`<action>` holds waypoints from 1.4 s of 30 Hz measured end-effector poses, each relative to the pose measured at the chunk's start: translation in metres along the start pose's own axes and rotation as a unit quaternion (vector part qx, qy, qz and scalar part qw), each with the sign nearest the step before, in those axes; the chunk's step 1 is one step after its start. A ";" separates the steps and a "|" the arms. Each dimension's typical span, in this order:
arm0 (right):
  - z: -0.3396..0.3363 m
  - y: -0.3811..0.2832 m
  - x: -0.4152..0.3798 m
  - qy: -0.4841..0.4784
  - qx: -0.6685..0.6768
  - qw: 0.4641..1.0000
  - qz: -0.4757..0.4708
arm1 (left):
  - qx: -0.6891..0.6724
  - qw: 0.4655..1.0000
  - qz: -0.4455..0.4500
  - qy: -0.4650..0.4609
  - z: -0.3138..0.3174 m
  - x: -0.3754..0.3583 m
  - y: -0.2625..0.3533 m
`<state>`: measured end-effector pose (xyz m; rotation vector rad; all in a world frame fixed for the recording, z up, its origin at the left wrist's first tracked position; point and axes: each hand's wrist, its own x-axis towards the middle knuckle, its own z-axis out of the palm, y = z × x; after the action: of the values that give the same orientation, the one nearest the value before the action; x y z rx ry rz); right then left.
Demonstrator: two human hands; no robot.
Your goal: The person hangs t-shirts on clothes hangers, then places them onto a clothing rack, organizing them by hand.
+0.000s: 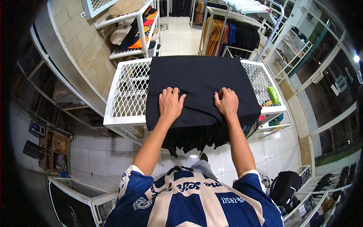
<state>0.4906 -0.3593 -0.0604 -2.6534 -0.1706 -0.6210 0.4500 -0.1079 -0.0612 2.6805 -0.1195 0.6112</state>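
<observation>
A black cloth (196, 75) lies spread over a white metal mesh table (126, 120), its near edge hanging over the front. On the left part of the cloth rests my left hand (172, 103), fingers curled, thumb apart and pointing right. My right hand (227, 101) touches the right part, its fingers bent down against the fabric. Small creases run across the cloth between the two hands. Whether either hand pinches the fabric is hard to see, as the fingertips are partly hidden.
Dark garments (193, 138) hang under the table's front edge. A green packet (273, 95) lies on the mesh at the right. Beyond the table stand a shelf with folded clothes (124, 34) and a clothes rack (236, 34). A black backpack (285, 187) is at the lower right.
</observation>
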 end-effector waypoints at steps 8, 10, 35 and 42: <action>-0.001 -0.003 -0.003 0.035 -0.048 0.998 -0.004 | -0.001 1.000 0.000 -0.004 0.006 0.001 -0.003; 0.006 0.002 -0.003 0.046 -0.047 0.998 0.007 | 0.030 0.999 0.007 0.016 0.023 -0.001 -0.011; -0.030 0.033 -0.096 0.140 0.074 0.977 -0.141 | -0.119 0.983 0.079 0.113 -0.062 -0.109 -0.033; -0.067 0.006 -0.161 0.045 0.085 0.990 -0.100 | -0.134 0.990 0.011 0.046 -0.093 -0.180 -0.030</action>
<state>0.3216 -0.3967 -0.0801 -2.4568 -0.4463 -0.7524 0.2551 -0.0444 -0.0721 2.3920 -0.1908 0.6736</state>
